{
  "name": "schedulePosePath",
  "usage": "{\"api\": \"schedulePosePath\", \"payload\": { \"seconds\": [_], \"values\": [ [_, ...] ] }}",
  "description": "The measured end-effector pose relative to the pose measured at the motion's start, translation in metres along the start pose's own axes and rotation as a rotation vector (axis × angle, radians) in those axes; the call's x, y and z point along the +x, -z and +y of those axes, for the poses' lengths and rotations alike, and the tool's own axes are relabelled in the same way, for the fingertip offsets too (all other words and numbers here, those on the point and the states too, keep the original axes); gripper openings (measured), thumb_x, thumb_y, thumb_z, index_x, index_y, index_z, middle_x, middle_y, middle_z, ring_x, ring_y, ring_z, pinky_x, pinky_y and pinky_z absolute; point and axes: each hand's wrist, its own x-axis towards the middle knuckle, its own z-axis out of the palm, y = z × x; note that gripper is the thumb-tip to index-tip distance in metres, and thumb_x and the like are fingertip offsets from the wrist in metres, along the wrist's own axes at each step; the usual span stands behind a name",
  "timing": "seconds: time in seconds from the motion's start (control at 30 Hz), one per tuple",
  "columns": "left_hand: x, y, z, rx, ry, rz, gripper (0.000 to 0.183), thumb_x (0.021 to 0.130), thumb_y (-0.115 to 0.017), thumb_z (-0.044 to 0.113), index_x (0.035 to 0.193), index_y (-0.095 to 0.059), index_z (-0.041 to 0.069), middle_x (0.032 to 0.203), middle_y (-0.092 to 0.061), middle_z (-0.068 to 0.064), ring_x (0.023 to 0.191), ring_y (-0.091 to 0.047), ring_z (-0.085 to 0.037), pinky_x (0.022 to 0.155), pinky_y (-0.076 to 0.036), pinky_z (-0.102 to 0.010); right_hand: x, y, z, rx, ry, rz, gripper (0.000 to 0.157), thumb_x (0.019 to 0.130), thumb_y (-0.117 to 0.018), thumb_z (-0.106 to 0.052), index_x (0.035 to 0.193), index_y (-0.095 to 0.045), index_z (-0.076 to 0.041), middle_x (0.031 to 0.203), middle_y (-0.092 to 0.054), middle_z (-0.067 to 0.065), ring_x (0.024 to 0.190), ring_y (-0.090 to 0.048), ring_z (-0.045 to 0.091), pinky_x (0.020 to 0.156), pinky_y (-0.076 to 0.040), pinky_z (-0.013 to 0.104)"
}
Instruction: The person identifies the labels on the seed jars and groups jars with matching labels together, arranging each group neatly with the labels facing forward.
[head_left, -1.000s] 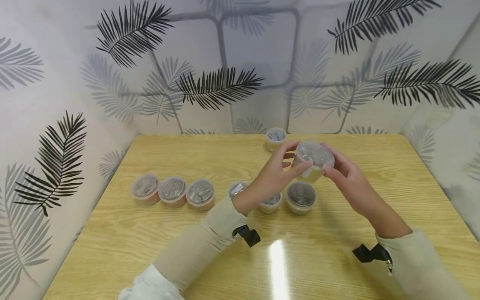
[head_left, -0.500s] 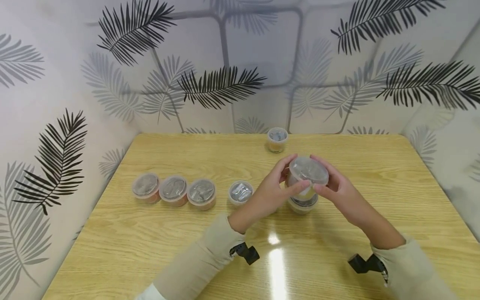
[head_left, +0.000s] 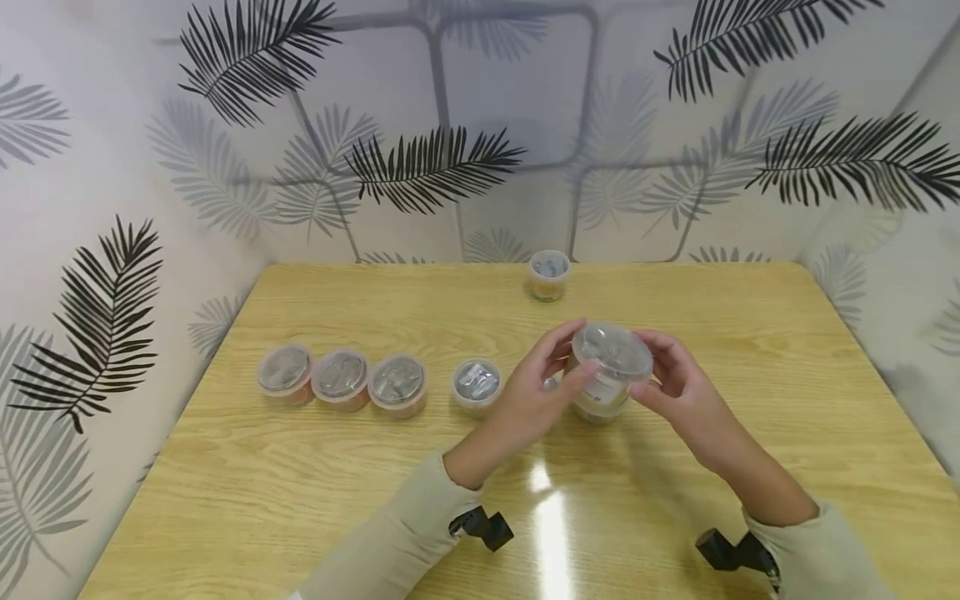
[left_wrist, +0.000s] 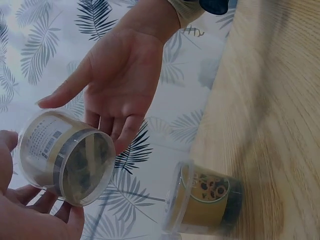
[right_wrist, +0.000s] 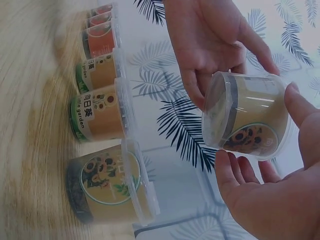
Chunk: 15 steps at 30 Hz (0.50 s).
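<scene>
Both hands hold a clear lidded plastic tub (head_left: 611, 354) with a sunflower label. My left hand (head_left: 528, 396) grips its left side, thumb at the front and fingers around the far side. The right hand (head_left: 690, 396) grips the other side with thumb and fingers. From the right wrist, the held tub (right_wrist: 250, 117) is off the table, its dark contents near the base. Below it, a similar sunflower tub (right_wrist: 107, 182) stands on the table; the held tub mostly covers it in the head view. Another tub beside it is largely hidden behind my left hand.
On the wooden table (head_left: 360, 508), a row of three lidded tubs with reddish sides (head_left: 341, 379) stands at the left. A tub with a silvery packet under its lid (head_left: 476, 383) is left of my hands. A small tub (head_left: 550, 275) stands near the back wall.
The held tub has moved down in the head view, toward the person and slightly left, and now overlaps the standing tub. Both hands have moved with it and kept their grip.
</scene>
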Motion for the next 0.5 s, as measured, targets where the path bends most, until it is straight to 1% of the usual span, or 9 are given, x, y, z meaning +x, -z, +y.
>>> {"api": "schedulePosePath", "payload": {
  "seconds": [0.07, 0.13, 0.3, 0.4, 0.5],
  "values": [
    [-0.001, 0.0, 0.004, -0.01, -0.011, 0.004, 0.055, 0.095, -0.054, 0.03, 0.143, -0.033, 0.011, 0.135, -0.044, -0.006, 0.122, -0.043, -0.018, 0.103, -0.035, -0.037, -0.002, -0.001, 0.0, 0.011, 0.009, 0.024, 0.049, 0.094, -0.051, 0.0, 0.137, -0.029, -0.004, 0.134, -0.038, 0.009, 0.119, -0.042, 0.013, 0.09, -0.042, 0.019],
    [-0.003, 0.0, 0.012, -0.023, -0.014, 0.005, 0.054, 0.096, -0.054, 0.026, 0.142, -0.033, 0.008, 0.135, -0.043, -0.011, 0.122, -0.043, -0.022, 0.102, -0.036, -0.04, -0.003, -0.002, -0.001, 0.015, 0.011, 0.035, 0.048, 0.094, -0.051, 0.0, 0.137, -0.031, -0.004, 0.134, -0.04, 0.008, 0.119, -0.042, 0.013, 0.09, -0.043, 0.019],
    [-0.006, -0.001, 0.03, -0.039, 0.01, -0.001, 0.054, 0.095, -0.055, 0.017, 0.141, -0.032, 0.003, 0.133, -0.043, -0.015, 0.121, -0.042, -0.028, 0.101, -0.036, -0.041, -0.006, -0.002, -0.002, 0.005, 0.026, 0.02, 0.051, 0.095, -0.048, -0.001, 0.142, -0.03, -0.006, 0.136, -0.039, 0.009, 0.124, -0.04, 0.013, 0.092, -0.041, 0.02],
    [-0.006, -0.003, 0.032, -0.04, 0.042, -0.014, 0.056, 0.094, -0.056, 0.016, 0.142, -0.03, 0.003, 0.132, -0.043, -0.015, 0.121, -0.041, -0.027, 0.102, -0.035, -0.041, -0.008, -0.002, -0.003, -0.005, 0.028, -0.015, 0.054, 0.096, -0.047, -0.001, 0.145, -0.026, -0.009, 0.141, -0.034, 0.01, 0.126, -0.037, 0.014, 0.095, -0.039, 0.019],
    [-0.006, -0.005, 0.031, -0.038, 0.063, -0.046, 0.06, 0.094, -0.057, 0.018, 0.143, -0.026, 0.003, 0.132, -0.043, -0.014, 0.122, -0.04, -0.025, 0.103, -0.033, -0.04, -0.01, -0.002, -0.002, 0.006, 0.015, -0.051, 0.058, 0.096, -0.047, -0.002, 0.148, -0.022, -0.011, 0.144, -0.03, 0.01, 0.127, -0.036, 0.014, 0.096, -0.038, 0.019]
  ]
}}
